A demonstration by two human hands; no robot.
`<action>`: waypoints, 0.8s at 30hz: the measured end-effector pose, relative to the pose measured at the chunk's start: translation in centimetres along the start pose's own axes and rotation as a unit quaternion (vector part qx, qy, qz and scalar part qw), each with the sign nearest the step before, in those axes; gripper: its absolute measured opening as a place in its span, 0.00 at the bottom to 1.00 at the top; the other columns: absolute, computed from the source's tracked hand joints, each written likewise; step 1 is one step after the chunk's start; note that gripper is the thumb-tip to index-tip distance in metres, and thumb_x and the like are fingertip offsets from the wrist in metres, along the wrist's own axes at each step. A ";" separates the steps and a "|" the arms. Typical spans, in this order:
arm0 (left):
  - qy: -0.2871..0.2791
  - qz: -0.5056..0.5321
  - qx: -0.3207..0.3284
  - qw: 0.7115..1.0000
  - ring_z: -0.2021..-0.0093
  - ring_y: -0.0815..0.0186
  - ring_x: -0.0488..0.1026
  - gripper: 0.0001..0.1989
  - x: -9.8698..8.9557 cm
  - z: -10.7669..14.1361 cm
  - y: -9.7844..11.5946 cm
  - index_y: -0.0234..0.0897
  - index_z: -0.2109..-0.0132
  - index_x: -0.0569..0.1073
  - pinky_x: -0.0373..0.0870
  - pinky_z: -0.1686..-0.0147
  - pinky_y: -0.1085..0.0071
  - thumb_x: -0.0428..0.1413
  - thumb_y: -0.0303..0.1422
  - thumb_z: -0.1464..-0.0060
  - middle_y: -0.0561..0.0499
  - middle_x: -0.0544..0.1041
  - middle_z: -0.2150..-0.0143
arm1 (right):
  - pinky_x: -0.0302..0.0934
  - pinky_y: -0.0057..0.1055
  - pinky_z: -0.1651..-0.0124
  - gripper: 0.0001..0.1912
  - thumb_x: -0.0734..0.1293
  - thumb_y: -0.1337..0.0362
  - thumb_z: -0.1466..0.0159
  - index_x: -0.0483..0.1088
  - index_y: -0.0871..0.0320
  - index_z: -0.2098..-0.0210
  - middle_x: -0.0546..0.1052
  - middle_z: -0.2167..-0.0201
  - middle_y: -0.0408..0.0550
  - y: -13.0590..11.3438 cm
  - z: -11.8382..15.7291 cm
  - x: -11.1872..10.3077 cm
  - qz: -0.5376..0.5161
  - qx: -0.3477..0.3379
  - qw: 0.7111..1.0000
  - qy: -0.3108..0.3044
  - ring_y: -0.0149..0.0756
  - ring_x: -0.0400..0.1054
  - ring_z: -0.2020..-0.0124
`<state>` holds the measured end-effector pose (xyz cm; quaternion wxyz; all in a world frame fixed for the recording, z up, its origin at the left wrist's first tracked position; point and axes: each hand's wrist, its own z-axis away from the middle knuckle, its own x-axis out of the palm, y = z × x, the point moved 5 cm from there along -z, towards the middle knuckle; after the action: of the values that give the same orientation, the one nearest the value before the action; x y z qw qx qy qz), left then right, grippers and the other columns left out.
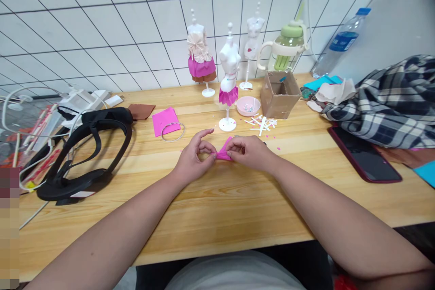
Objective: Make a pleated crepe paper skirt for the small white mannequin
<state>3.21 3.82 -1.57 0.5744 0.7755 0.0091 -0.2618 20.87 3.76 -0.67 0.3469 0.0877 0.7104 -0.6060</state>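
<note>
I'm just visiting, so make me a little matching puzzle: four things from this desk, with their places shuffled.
Things:
1. small pink piece
2. metal ring
3. phone
4. cardboard box

Places:
A. beside the plaid cloth
B. pinched between the left hand and the right hand
C. just right of the pink bowl
D. partly over a flat pink sheet

Pairs: 1-B, 2-D, 3-A, 4-C

Near bench (217,217) open; centre occupied by left hand (194,154), right hand (251,149), pink cloth (223,152). Front dress form (229,60), cardboard box (277,99) obstruct far side; black headset (110,118), left; phone (367,156), right.
</note>
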 end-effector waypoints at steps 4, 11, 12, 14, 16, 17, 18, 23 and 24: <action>-0.023 0.001 0.032 0.999 0.55 0.62 0.77 0.32 -0.1 0.3 0.9 0.40 0.35 0.55 0.67 0.45 0.60 0.58 0.33 0.44 0.48 0.78 0.60 | 0.57 0.23 0.70 0.06 0.65 0.70 0.42 0.75 0.58 0.67 0.75 0.75 0.40 -0.1 0.1 0.1 -0.035 0.010 0.999 -0.008 0.27 0.65 0.75; 0.009 -0.105 0.028 0.994 0.55 0.61 0.79 0.32 0.1 0.6 1.6 0.44 0.37 0.59 0.66 0.44 0.59 0.61 0.33 0.46 0.52 0.81 0.63 | 0.58 0.24 0.68 0.04 0.66 0.67 0.40 0.75 0.57 0.67 0.77 0.73 0.40 -1.0 0.4 1.1 -0.010 -0.019 1.000 0.003 0.27 0.68 0.73; 0.012 -0.112 0.031 0.993 0.56 0.62 0.79 0.31 0.2 0.6 1.7 0.44 0.38 0.59 0.67 0.45 0.60 0.60 0.32 0.46 0.52 0.81 0.64 | 0.58 0.25 0.67 0.04 0.66 0.66 0.39 0.75 0.57 0.66 0.77 0.73 0.40 -1.1 0.4 1.2 0.000 -0.021 1.000 -0.002 0.27 0.68 0.72; 0.011 -0.118 0.030 0.993 0.58 0.62 0.79 0.30 0.3 0.6 1.7 0.43 0.38 0.60 0.68 0.47 0.61 0.60 0.31 0.46 0.52 0.81 0.64 | 0.58 0.26 0.66 0.05 0.66 0.65 0.38 0.75 0.55 0.63 0.77 0.71 0.41 -1.3 0.5 0.8 0.037 -0.025 0.999 -0.014 0.29 0.69 0.71; 0.011 -0.115 0.024 0.993 0.60 0.63 0.79 0.31 0.2 0.7 1.6 0.43 0.37 0.59 0.70 0.50 0.62 0.59 0.30 0.46 0.53 0.81 0.65 | 0.58 0.29 0.62 0.08 0.66 0.61 0.37 0.74 0.55 0.60 0.78 0.66 0.44 -1.1 0.6 -0.5 0.118 -0.019 0.993 0.002 0.33 0.70 0.65; 0.013 -0.111 0.020 0.994 0.61 0.64 0.79 0.32 0.1 0.7 1.6 0.43 0.37 0.59 0.70 0.50 0.63 0.59 0.30 0.46 0.53 0.81 0.66 | 0.59 0.31 0.59 0.10 0.65 0.59 0.36 0.74 0.56 0.58 0.77 0.63 0.48 -0.8 0.6 -1.3 0.172 -0.007 0.985 0.024 0.36 0.70 0.61; 0.014 -0.106 0.017 0.994 0.61 0.64 0.78 0.32 0.0 0.7 1.5 0.42 0.37 0.59 0.70 0.51 0.63 0.59 0.29 0.46 0.53 0.80 0.66 | 0.59 0.34 0.56 0.13 0.65 0.57 0.35 0.73 0.57 0.56 0.76 0.59 0.52 -0.3 0.6 -2.3 0.231 0.012 0.971 0.056 0.41 0.69 0.56; 0.006 -0.088 0.005 0.996 0.63 0.65 0.77 0.32 -0.3 0.7 1.0 0.41 0.36 0.58 0.70 0.52 0.64 0.59 0.30 0.45 0.53 0.80 0.67 | 0.59 0.44 0.52 0.19 0.64 0.51 0.36 0.70 0.61 0.56 0.72 0.54 0.61 3.1 0.7 -4.3 0.365 0.132 0.919 0.068 0.52 0.65 0.51; 0.005 -0.086 0.001 0.996 0.63 0.65 0.77 0.32 -0.3 0.7 1.0 0.41 0.36 0.58 0.70 0.52 0.64 0.59 0.30 0.45 0.53 0.80 0.67 | 0.59 0.43 0.53 0.17 0.65 0.52 0.37 0.70 0.60 0.58 0.72 0.55 0.60 3.5 0.6 -4.1 0.368 0.137 0.918 0.056 0.52 0.66 0.52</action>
<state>2.95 2.97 -0.70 0.5488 0.7739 0.0787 -0.3061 26.10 5.27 -1.00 0.4894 0.4234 0.5566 -0.5209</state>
